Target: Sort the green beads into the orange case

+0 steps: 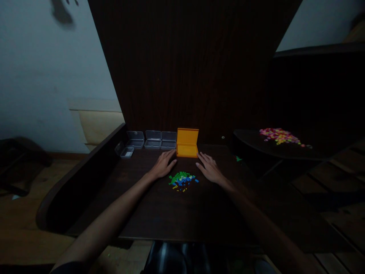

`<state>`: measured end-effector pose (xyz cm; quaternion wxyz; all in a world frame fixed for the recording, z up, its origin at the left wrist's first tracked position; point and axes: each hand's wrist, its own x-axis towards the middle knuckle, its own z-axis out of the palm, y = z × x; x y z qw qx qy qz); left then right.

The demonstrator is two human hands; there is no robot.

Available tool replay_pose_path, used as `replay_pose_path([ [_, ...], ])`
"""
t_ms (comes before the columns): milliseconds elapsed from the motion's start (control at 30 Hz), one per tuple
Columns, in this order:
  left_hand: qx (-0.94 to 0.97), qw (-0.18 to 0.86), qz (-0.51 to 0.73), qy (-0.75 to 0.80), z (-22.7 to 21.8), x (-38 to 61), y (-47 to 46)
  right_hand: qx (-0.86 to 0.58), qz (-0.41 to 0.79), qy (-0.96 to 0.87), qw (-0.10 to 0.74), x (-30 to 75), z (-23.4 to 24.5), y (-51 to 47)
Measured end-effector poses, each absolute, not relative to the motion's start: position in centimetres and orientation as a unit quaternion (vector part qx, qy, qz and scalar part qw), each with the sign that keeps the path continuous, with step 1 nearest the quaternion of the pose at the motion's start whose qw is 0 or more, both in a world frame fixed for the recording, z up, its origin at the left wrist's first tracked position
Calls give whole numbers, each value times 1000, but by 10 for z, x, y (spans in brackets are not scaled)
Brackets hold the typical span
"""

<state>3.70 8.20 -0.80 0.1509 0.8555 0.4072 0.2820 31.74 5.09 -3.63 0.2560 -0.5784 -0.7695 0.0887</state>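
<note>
An orange box [187, 150] stands with its lid up near the back of the dark table. My left hand [163, 164] lies on the tabletop at the box's left front corner, fingers stretched out. On the other side my right hand [210, 166] is also spread, its fingertips by the right front corner. Neither hand holds anything. Whether the fingertips touch the box I cannot tell. Between my wrists is a loose pile of small pieces [182, 179], green, blue, white and yellow.
Several clear plastic boxes [153, 144] with raised lids line the back left; a small one [127, 152] holds something white. A raised side panel [82, 179] bounds the left. Right, a dark surface [256, 146] bears a pink, red and yellow heap [281, 136]. A green piece [238, 159] lies nearby.
</note>
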Motion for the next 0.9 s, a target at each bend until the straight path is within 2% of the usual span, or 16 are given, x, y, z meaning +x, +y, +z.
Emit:
replay_pose_path([
  [100, 860, 135, 256, 419, -7, 44, 91, -582, 102, -761, 269, 317, -33, 51],
  [267, 881, 108, 209, 410, -7, 47, 92, -574, 139, -730, 345, 320, -28, 68],
  [467, 889, 81, 213, 397, -12, 45, 89, -576, 226, -582, 527, 313, -30, 126],
  [667, 894, 66, 219, 386, -15, 42, 89, -585, 233, -541, 557, 297, -35, 173],
  [900, 903, 90, 215, 360, -10, 32, 75, -601, 199, -546, 548, 300, -34, 168],
])
